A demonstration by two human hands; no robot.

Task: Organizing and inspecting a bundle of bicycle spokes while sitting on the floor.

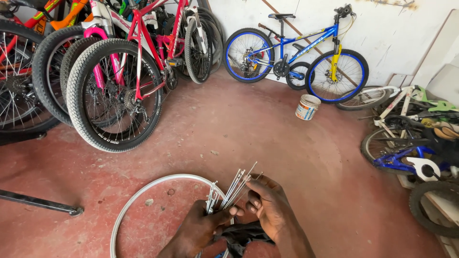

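Red floor (267,138), white wall (382,28), parked bicycles (296,52)

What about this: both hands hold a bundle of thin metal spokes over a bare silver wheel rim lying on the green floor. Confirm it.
Not quite. The floor is red, not green, as the head view shows. The rest holds: the left hand and right hand hold the bundle of thin metal spokes over the bare silver wheel rim.

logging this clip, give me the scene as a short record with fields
place: red floor by a white wall
left hand: grips a bundle of metal spokes
right hand: fingers on the same spokes
below hands: bare silver wheel rim lying flat
around: blue bicycle against the wall, white bucket, red bicycle
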